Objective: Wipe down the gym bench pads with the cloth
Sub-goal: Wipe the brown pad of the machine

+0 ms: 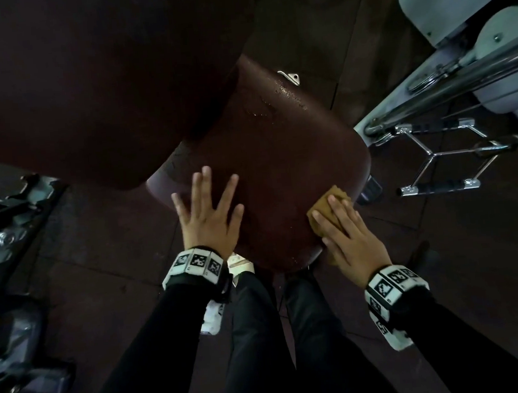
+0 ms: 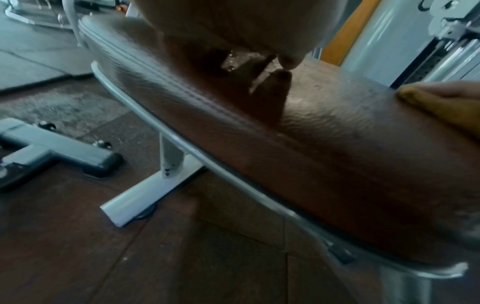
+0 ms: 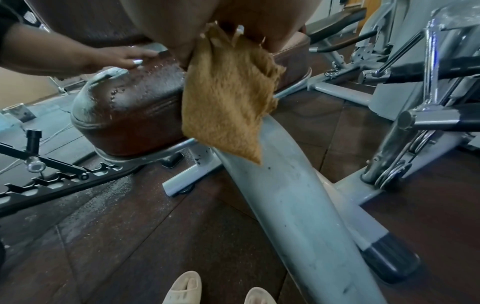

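A: Hanging off the near right corner of the seat pad [image 1: 280,169], the cloth [image 3: 226,102] is tan and fuzzy, its free end drooping past the pad's edge toward the grey frame tube [image 3: 293,205].

B: And the pad?

A: Dark brown vinyl, grained, rounded corners, a stitched seam along the side. Water beads sit on its far part. The bigger back pad [image 1: 87,79] rises just behind it.

B: Hands?

A: Right hand [image 1: 347,236] presses the cloth onto the corner with fingers fairly straight. Left hand [image 1: 209,212] lies flat on the pad's left side, fingers [image 1: 229,189] spread, holding nothing.

B: Room around it?

A: Bare pad between the hands. Rubber floor tiles [image 1: 106,239] left; a chrome handle [image 1: 437,157] lies right, near the corner.
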Motion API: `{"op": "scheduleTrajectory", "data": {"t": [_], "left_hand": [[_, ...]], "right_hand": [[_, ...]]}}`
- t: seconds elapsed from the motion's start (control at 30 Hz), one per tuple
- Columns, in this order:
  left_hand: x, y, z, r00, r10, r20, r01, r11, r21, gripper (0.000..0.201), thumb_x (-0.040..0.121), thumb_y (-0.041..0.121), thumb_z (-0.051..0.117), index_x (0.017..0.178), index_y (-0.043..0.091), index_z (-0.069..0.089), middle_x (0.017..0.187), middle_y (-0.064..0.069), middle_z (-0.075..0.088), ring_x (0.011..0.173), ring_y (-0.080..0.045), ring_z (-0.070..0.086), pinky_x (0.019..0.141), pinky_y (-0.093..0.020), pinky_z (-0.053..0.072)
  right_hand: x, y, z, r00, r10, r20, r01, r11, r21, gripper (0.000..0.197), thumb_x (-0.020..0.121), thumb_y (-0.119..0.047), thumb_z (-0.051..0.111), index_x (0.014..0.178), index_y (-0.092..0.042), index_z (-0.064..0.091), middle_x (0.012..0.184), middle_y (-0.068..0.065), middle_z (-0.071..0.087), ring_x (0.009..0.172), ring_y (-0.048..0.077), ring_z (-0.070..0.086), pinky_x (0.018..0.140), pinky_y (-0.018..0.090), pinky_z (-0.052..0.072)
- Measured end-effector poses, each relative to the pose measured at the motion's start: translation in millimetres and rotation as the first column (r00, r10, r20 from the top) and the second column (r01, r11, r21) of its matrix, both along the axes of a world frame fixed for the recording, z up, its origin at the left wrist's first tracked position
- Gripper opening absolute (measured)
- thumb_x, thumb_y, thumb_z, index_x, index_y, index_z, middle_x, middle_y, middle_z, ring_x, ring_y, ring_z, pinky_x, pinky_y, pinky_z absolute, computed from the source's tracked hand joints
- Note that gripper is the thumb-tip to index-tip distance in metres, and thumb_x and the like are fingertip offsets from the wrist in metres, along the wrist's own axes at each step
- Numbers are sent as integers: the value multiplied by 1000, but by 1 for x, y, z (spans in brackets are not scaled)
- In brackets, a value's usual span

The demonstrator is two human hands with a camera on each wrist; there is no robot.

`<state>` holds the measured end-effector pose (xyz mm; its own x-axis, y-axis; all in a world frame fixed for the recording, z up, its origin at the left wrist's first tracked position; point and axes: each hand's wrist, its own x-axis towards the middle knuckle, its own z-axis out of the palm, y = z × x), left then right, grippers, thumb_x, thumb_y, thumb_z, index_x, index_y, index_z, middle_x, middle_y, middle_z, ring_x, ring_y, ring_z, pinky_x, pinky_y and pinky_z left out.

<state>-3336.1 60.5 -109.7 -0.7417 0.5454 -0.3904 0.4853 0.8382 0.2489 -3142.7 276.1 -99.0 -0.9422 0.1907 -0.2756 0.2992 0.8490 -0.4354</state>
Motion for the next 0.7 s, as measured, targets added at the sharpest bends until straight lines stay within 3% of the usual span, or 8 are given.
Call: {"op": "scheduleTrajectory", "data": {"t": [0.1,0.23,0.4,0.57,0.7], "left_hand": [[-17,-26,-4,992,119,28,-120,993,19,61,92,62,23,147,49,-2,157,6,-22,139,-12,-29,111,-54,-14],[-25,-39,-13,999,25,38,-26,999,33,64,91,64,16,147,45,-9,152,10,-31,139,-15,-30,116,-49,-10],[-21,-34,-19,997,73,34,-75,995,58,57,96,54,17,145,43,-9,156,4,-25,138,-15,-31,114,-45,-13],[-24,-34,-17,995,68,71,-71,997,41,52,99,49,13,142,44,-15,158,1,-22,143,-22,-25,114,-47,-13],[-24,-33,-18,995,69,76,-72,997,41,53,99,49,13,142,45,-19,157,2,-26,143,-23,-26,113,-45,-16]], "right_hand": [[-18,1,1,1000,-5,-17,5,1000,21,47,97,-32,33,144,-31,28,155,2,17,143,27,14,112,50,26],[-66,-1,2,999,-19,-35,19,1000,-3,48,97,-25,43,144,-32,32,156,0,19,144,27,12,116,44,11],[-119,-34,4,990,137,-41,-135,990,34,47,94,-25,44,141,-29,39,153,6,27,141,35,21,114,49,15],[-89,-93,-1,895,445,-11,-445,895,23,52,89,-23,47,140,-30,41,153,2,28,142,32,22,114,47,15],[-34,-87,-2,848,529,-34,-529,848,4,61,81,-14,56,139,-27,44,150,1,33,140,32,25,113,48,22]]}}
